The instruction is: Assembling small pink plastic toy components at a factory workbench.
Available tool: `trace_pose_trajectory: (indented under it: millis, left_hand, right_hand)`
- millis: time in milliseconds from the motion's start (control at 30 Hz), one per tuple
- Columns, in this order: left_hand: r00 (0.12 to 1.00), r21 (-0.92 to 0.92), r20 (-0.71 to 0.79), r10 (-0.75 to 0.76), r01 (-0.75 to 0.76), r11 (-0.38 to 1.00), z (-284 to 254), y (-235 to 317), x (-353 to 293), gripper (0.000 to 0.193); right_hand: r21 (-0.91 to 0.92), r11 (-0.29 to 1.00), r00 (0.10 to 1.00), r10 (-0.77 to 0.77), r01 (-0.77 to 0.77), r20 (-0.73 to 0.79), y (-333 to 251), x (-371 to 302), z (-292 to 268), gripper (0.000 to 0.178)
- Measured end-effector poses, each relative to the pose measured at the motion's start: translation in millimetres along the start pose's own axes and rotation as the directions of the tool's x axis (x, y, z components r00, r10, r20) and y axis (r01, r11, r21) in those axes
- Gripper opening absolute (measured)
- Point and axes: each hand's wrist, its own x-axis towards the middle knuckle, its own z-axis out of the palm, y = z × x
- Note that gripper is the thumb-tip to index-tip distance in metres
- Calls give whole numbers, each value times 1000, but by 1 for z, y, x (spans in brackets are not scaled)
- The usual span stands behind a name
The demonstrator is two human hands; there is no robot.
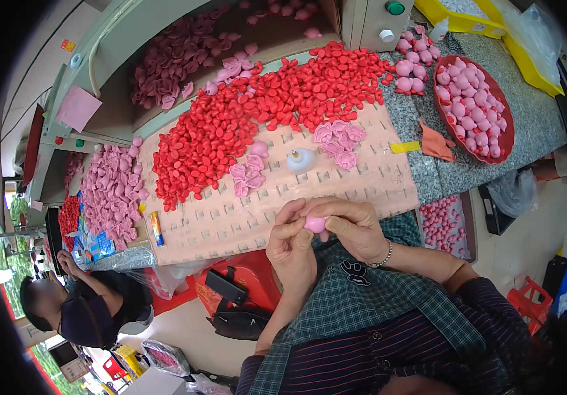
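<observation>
Close to my body, over the near edge of the work mat (362, 184), a small, round, shiny pink piece (314, 224) is pinched between my two hands. My left hand (289, 247) grips its left side with thumb and fingertips. From the other side, my right hand (356, 229) presses thumb and fingers on it; the piece's underside is hidden. Beyond the hands, a translucent dropper bottle (300, 161) stands on the mat. Pink petal-shaped pieces lie left (246, 176) and right (344, 139) of it, with one pink ball (258, 149). A large heap of red oval pieces (204, 138) covers the far side.
At the right, a red basket (508, 135) holds pink balls with red parts; more balls (412, 69) lie beside it. An orange cloth (436, 141) and yellow tape (405, 147) sit near the mat's edge. A yellow-blue tube (156, 228) lies left. Another person (93, 303) works at far left.
</observation>
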Motion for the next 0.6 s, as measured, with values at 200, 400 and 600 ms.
trace_pose_trajectory:
  millis: [200, 400, 600]
  left_hand:
    - [991, -47, -10, -131, 130, 990, 0, 3, 2, 12]
    - [987, -98, 20, -160, 161, 982, 2, 2, 4, 12]
    - [998, 142, -1, -65, 64, 988, 12, 9, 3, 25]
  right_hand:
    - [13, 1000, 1000, -13, 13, -28, -3, 4, 3, 21]
    - [-111, 993, 998, -35, 30, -44, -5, 7, 4, 21]
    - [-109, 993, 999, -40, 36, -35, -10, 7, 9, 21]
